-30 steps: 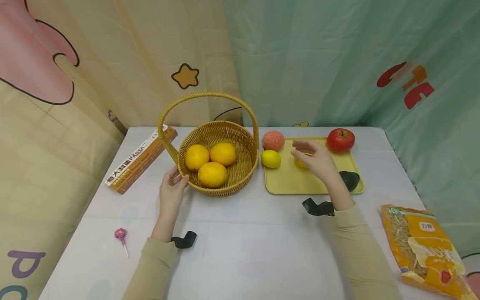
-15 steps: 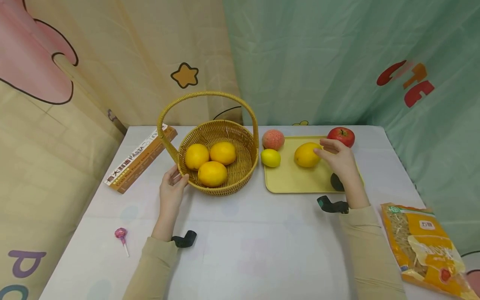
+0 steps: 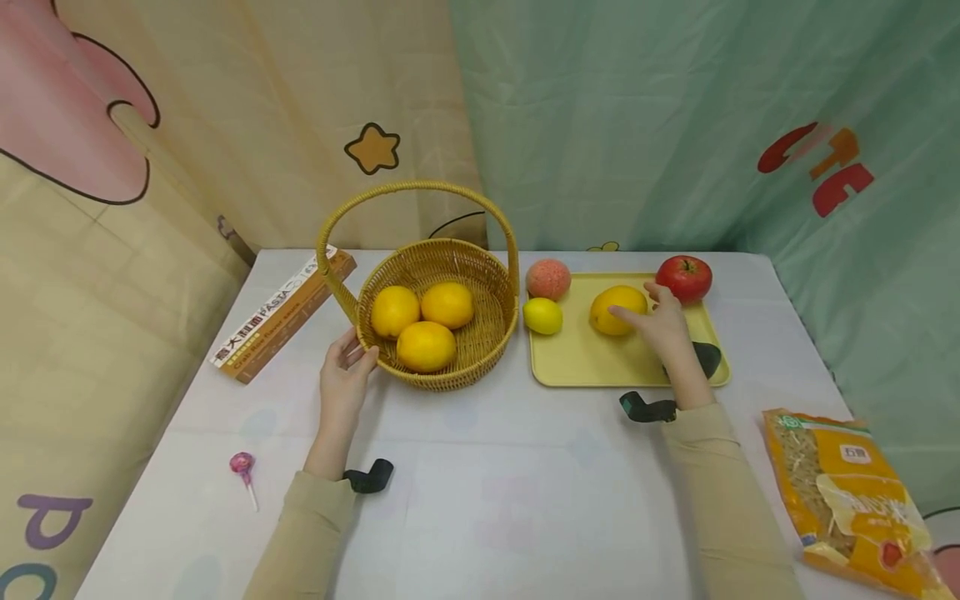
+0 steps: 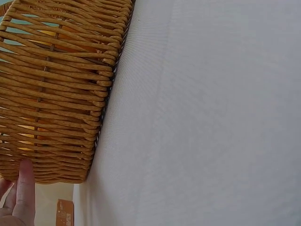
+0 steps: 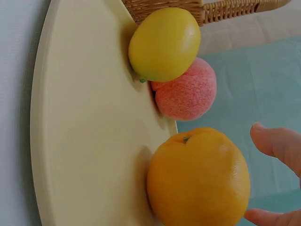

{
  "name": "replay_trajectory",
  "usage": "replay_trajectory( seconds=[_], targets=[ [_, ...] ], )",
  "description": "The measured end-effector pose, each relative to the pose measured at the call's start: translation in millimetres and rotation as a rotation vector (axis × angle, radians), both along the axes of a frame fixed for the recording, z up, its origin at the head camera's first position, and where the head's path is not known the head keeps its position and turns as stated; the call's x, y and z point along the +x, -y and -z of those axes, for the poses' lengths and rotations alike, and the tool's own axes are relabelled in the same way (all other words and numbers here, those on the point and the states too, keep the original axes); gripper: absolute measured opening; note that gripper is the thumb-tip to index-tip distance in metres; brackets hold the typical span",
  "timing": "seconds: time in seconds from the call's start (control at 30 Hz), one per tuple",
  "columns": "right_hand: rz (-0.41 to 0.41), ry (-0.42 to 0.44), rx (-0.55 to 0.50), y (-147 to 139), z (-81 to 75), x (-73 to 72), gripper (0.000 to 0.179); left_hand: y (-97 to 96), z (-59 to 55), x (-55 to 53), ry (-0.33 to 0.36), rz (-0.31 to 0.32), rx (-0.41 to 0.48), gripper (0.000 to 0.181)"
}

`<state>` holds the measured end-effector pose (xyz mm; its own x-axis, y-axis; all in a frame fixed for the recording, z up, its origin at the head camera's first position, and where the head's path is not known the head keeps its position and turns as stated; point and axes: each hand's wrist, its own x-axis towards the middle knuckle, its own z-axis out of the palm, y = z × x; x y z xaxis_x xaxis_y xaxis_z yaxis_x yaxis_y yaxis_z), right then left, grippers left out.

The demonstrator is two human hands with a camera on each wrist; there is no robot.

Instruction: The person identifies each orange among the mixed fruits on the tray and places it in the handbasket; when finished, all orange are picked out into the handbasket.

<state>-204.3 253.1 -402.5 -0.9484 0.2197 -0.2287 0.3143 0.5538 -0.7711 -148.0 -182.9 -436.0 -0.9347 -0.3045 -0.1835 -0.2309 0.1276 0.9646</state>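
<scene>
My left hand (image 3: pixel 345 379) touches the outer side of a woven basket (image 3: pixel 480 362) near its rim, with a straight finger (image 4: pixel 26 188) against the weave in the left wrist view. Inside the basket lie three yellow-orange fruits (image 3: pixel 425 347). Over a beige-yellow tray (image 3: pixel 573 362), my right hand (image 3: pixel 667 329) is spread around a similar yellow-orange, mango-like fruit (image 3: pixel 617 311). In the right wrist view one finger (image 5: pixel 277 143) stands apart from this fruit (image 5: pixel 200 179), while another fingertip is right at its edge.
A lemon (image 3: pixel 543 317) and a pink peach (image 3: pixel 548 279) sit at the tray's left edge. A red apple (image 3: pixel 684 279) and a dark green fruit (image 3: pixel 705 358) are at its right. A pasta box (image 3: pixel 281 317), a lollipop (image 3: pixel 242 467) and an orange bag (image 3: pixel 855 500) lie farther out.
My right hand first draws right, away from the mango-like fruit, then comes back left so that its thumb overlaps the fruit. My left hand and the basket stay in place.
</scene>
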Motion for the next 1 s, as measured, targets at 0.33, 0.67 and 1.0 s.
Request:
replay_trajectory(
  seconds=[0.33,0.67,1.0],
  targets=[
    [0.030,-0.017,0.010,14,17.6,-10.4,0.102,0.4,0.5,-0.4,-0.002,-0.013,-0.006,0.058],
    [0.109,-0.063,0.004,20,23.4,-6.4,0.099,1.2,4.0,-2.0,-0.008,-0.007,-0.023,0.057],
    [0.088,-0.176,-0.010,31,4.0,3.2,0.101,0.1,3.0,-2.1,-0.010,-0.010,-0.021,0.058]
  ],
)
